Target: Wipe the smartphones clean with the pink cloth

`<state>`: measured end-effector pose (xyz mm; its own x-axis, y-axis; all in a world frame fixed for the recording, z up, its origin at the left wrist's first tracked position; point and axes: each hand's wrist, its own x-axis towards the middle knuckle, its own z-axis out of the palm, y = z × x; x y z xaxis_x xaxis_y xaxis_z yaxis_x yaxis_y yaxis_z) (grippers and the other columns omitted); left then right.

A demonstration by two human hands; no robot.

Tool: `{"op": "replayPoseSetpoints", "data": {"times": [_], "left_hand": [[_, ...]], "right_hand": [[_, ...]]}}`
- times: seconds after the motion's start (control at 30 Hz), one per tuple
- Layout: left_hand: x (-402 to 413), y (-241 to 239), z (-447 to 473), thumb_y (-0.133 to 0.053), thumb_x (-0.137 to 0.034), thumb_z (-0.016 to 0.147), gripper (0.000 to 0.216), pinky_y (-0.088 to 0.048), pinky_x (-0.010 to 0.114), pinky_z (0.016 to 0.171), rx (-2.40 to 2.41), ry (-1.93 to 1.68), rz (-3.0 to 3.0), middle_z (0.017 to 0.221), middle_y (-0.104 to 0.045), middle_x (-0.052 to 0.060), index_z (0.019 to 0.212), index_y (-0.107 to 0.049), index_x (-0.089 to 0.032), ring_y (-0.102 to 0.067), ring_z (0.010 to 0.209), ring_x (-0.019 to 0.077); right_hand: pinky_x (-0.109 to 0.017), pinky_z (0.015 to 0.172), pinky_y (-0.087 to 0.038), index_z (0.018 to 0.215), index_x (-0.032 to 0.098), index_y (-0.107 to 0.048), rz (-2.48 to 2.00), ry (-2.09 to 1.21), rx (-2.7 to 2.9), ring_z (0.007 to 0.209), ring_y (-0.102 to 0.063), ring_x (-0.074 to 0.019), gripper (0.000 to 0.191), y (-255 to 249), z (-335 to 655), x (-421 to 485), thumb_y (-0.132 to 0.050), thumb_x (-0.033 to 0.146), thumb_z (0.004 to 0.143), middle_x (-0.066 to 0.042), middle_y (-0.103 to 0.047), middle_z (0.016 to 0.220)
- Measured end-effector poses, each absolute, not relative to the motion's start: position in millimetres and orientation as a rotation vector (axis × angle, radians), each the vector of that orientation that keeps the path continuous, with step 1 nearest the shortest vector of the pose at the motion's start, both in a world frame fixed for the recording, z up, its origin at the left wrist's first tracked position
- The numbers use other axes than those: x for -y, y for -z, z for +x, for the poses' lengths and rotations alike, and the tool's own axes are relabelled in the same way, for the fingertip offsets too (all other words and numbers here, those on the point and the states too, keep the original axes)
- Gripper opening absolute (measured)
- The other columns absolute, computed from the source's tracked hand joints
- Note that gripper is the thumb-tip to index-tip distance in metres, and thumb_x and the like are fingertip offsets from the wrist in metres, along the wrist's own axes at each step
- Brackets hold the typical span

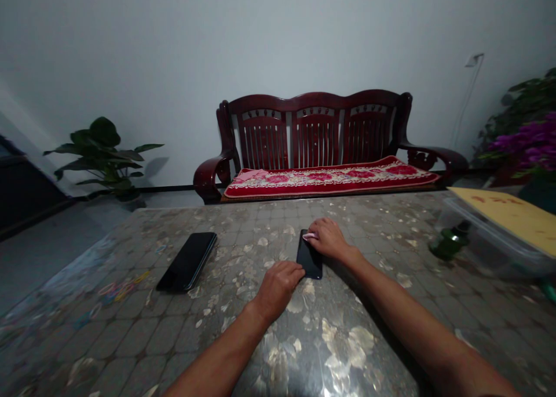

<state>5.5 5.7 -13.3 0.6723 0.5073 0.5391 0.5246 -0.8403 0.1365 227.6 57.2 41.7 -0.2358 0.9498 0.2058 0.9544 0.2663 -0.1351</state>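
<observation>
A dark smartphone (310,263) lies flat on the table, screen up, in the middle of the head view. My left hand (280,284) is closed at its lower left corner, thumb and fingers against the edge. Over the phone's upper end, my right hand (328,237) is bent around a small pinkish-white cloth (309,236) that touches the screen. Most of the cloth is hidden under the fingers. To the left, a second, larger-looking black phone (189,262) rests on the table, apart from both hands.
The table (174,333) has a patterned, glossy cover. Colourful bands (124,288) lie at left. On the right are a green bottle (450,240) and a clear plastic box (490,252) under a yellow sheet (508,211). Beyond the table stands a wooden bench (313,104).
</observation>
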Motion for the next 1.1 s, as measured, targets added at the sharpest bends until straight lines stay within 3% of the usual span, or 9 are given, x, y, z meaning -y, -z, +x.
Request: {"op": "replayPoseSetpoints", "data": {"times": [0.43,0.73,0.97,1.1], "left_hand": [[-6,10,8,-0.057,-0.011,0.096,0.017,-0.057,0.033,0.086,0.836,0.943,-2.849,0.103,-0.077,0.004,0.099,-0.072,-0.019,-0.072,0.096,0.0197],[-9,19,7,-0.055,-0.012,0.097,0.019,-0.058,0.033,0.081,0.810,0.983,-2.769,0.098,-0.077,0.007,0.098,-0.073,-0.019,-0.072,0.090,0.0202],[-7,15,7,-0.057,-0.013,0.097,0.017,-0.055,0.033,0.081,0.826,0.951,-2.810,0.097,-0.076,0.006,0.096,-0.072,-0.019,-0.070,0.090,0.0199],[-7,13,7,-0.058,-0.013,0.097,0.015,-0.054,0.032,0.078,0.822,0.943,-2.803,0.096,-0.076,0.005,0.095,-0.072,-0.019,-0.070,0.088,0.0197]], "right_hand": [[-0.034,0.087,-0.033,0.086,0.020,-0.072,-1.475,-0.018,2.434,0.095,-0.054,-0.0226,0.018,-41,207,-7,-0.059,0.031,0.091,-0.006,-0.068,0.089],[-0.034,0.086,-0.033,0.100,0.021,-0.075,-1.829,0.030,2.263,0.099,-0.055,-0.0244,0.028,-42,216,-44,-0.053,0.038,0.097,-0.010,-0.071,0.100],[-0.033,0.086,-0.032,0.088,0.021,-0.074,-1.531,0.012,2.416,0.093,-0.055,-0.0219,0.021,-39,211,-14,-0.060,0.035,0.092,-0.006,-0.070,0.088],[-0.033,0.087,-0.031,0.090,0.021,-0.075,-1.585,0.004,2.385,0.093,-0.056,-0.0223,0.025,-38,214,-18,-0.058,0.040,0.094,-0.007,-0.070,0.088]]}}
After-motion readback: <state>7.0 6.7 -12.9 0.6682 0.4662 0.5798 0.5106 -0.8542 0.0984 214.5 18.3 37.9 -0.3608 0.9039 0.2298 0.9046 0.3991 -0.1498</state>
